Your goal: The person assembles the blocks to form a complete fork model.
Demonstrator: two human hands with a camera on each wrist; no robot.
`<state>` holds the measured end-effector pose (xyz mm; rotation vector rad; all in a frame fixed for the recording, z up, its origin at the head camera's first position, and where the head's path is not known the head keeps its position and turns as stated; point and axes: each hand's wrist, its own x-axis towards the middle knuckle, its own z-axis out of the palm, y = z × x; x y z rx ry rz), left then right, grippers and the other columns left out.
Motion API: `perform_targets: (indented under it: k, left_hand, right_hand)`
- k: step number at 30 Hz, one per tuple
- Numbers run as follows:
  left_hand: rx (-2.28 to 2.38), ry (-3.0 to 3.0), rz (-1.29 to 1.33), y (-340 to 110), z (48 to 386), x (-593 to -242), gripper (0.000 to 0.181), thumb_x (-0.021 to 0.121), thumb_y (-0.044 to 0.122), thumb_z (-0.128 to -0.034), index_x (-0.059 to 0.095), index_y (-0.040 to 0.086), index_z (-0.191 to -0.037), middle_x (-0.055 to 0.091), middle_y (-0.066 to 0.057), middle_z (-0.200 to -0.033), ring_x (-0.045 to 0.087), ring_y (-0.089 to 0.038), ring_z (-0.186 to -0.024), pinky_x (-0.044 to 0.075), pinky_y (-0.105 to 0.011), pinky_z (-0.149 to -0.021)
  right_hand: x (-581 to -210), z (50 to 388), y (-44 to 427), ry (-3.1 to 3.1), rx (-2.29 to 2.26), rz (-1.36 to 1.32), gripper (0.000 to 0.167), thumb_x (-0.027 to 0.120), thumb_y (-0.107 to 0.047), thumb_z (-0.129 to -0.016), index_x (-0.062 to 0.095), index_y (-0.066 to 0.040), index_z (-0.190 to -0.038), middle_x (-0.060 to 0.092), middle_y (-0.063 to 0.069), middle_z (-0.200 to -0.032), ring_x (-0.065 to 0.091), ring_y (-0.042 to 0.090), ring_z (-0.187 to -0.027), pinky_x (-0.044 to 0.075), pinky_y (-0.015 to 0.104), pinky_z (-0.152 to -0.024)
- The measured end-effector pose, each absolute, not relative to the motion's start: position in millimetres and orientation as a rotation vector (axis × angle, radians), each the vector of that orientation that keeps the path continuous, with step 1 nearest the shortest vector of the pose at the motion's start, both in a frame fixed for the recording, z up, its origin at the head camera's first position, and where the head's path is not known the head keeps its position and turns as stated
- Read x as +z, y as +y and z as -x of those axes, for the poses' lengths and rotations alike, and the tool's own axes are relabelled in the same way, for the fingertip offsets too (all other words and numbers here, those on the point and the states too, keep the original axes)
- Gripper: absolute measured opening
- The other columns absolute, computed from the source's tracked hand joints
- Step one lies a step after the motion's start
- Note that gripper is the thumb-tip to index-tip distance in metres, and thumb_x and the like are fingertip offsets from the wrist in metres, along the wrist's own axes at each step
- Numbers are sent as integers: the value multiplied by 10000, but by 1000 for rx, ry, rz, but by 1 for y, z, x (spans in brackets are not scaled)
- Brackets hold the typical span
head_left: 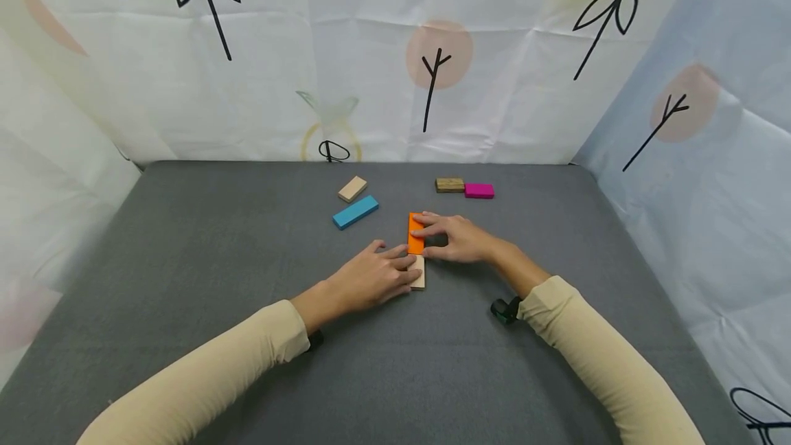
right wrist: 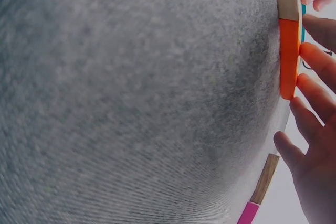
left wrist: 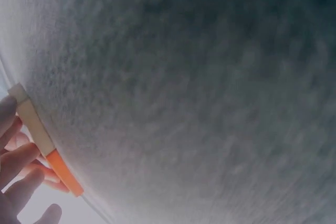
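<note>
An orange block (head_left: 416,234) lies end to end with a pale wooden block (head_left: 418,273) nearer the person, the two touching. My left hand (head_left: 375,276) rests its extended fingers on the pale block's left side and reaches the joint. From the right, my right hand (head_left: 460,238) touches the orange block with its fingertips, fingers slightly bent. In the right wrist view the fingers of the right hand (right wrist: 317,98) lie along the side of the orange block (right wrist: 289,59). The left wrist view shows the left hand (left wrist: 18,177) beside the pale block (left wrist: 35,127).
Behind the left hand lie a blue block (head_left: 356,212) and a small pale block (head_left: 353,188). A dark wooden block (head_left: 449,185) touches a magenta block (head_left: 479,191) at the back right. Printed cloth hangs behind the grey table (head_left: 247,239).
</note>
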<state>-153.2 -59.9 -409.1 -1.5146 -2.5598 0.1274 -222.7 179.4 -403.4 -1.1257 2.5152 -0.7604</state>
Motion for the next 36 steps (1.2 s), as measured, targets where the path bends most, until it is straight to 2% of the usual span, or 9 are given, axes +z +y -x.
perform_targets:
  k: [5,8,18,29,36]
  left_hand:
    - [162,-2507,1519,-61,156,-408,261,652,352,-972,699,227,-1196,673,16,-1244,587,-198,-1208,472,-481,-957]
    - [163,-2501,1517,-59,155,-409,258,655,344,-971,707,220,-1191,681,13,-1237,604,-197,-1189,480,-469,-948]
    - [170,-2533,1498,-53,149,-409,316,627,346,-990,703,212,-1265,677,8,-1261,596,-202,-1175,495,-442,-939]
    - [106,-2588,1532,-59,151,-406,303,625,376,-987,687,180,-1210,669,5,-1269,597,-197,-1184,494,-441,-941]
    - [121,-2606,1552,-61,150,-408,388,627,381,-984,654,167,-1307,628,-31,-1352,566,-214,-1260,502,-453,-942]
  right_hand:
    - [-402,223,179,2514,-731,1117,536,748,-265,-903,607,-44,-1371,384,112,-1568,275,308,-1478,255,579,-1148]
    - [-402,223,179,2506,-724,1116,545,749,-272,-900,604,-46,-1374,378,111,-1572,267,307,-1482,248,590,-1146]
    - [-402,223,179,2476,-697,1118,549,729,-274,-912,587,-42,-1389,362,108,-1581,260,303,-1485,218,614,-1149]
    - [-400,216,176,2488,-700,1144,547,719,-228,-923,563,-11,-1401,388,140,-1559,308,315,-1463,260,545,-1157]
    - [-401,215,176,2504,-692,1145,550,710,-225,-926,557,0,-1404,404,155,-1546,321,330,-1454,275,544,-1151]
